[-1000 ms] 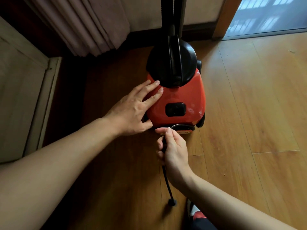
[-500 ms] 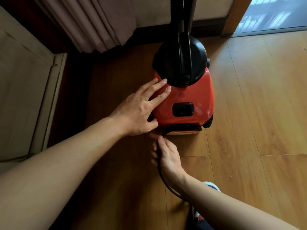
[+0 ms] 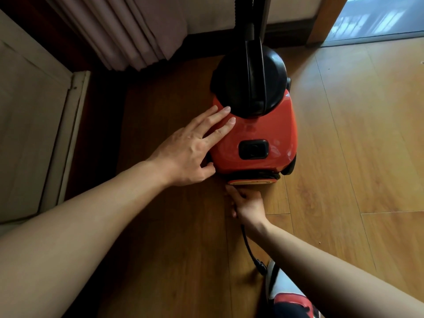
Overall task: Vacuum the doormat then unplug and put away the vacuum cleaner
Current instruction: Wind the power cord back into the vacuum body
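The red canister vacuum cleaner [image 3: 254, 138] sits centre frame, long axis running up-frame. The left hand [image 3: 192, 154] lies spread flat on its left flank. The right hand [image 3: 246, 201], nearer its lower end, is closed on the black power cord [image 3: 249, 247], which trails down-frame.

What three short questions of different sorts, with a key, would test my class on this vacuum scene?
1. True or false: the left hand lies flat on the vacuum.
2. What does the right hand hold?
3. The curtain hangs: A) beyond the vacuum, to its left; B) right of it; C) over it.

Key: 1 true; 2 the cord; 3 A.
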Motion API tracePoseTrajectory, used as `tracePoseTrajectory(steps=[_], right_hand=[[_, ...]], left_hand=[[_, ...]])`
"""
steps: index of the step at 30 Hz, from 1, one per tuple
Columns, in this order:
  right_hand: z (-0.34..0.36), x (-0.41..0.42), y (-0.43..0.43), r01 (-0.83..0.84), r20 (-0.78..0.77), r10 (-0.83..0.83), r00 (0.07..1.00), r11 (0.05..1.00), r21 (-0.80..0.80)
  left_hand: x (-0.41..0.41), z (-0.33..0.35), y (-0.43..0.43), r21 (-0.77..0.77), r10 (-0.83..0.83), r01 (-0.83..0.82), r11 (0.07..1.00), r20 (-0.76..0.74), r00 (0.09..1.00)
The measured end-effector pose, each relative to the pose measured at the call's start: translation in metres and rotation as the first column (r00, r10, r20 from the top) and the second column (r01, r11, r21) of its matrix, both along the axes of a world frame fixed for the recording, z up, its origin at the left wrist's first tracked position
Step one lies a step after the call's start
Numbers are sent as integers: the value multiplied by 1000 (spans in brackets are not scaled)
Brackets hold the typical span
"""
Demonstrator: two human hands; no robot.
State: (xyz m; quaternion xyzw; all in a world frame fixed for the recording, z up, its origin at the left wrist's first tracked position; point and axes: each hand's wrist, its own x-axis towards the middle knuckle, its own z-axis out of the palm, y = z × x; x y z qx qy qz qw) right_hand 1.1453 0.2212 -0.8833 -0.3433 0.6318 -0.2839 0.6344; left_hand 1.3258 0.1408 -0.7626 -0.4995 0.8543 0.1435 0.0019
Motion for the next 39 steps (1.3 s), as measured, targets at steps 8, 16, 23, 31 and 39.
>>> tracePoseTrajectory(steps=[8,16,23,31,39], right_hand=[[2,-64,-16,-11,-77,23,997,989,146],[22,-94,-35,-55,-250,85,965,991,123],[46,-115,-38,-13,77,-17,997,927,375],[63,-120,-46,17,101,-62,993,920,392],[62,-119,-45,-213,-145,223,964,974,78]], left_hand=[[2,4,-3,18,-8,7,1000,38,999],[1,3,-2,26,2,-3,1000,41,999],[-3,2,-1,5,-6,5,1000,16,1000],[-5,1,0,0,-2,2,1000,8,1000],[-5,2,1,2,2,-2,1000,14,1000]])
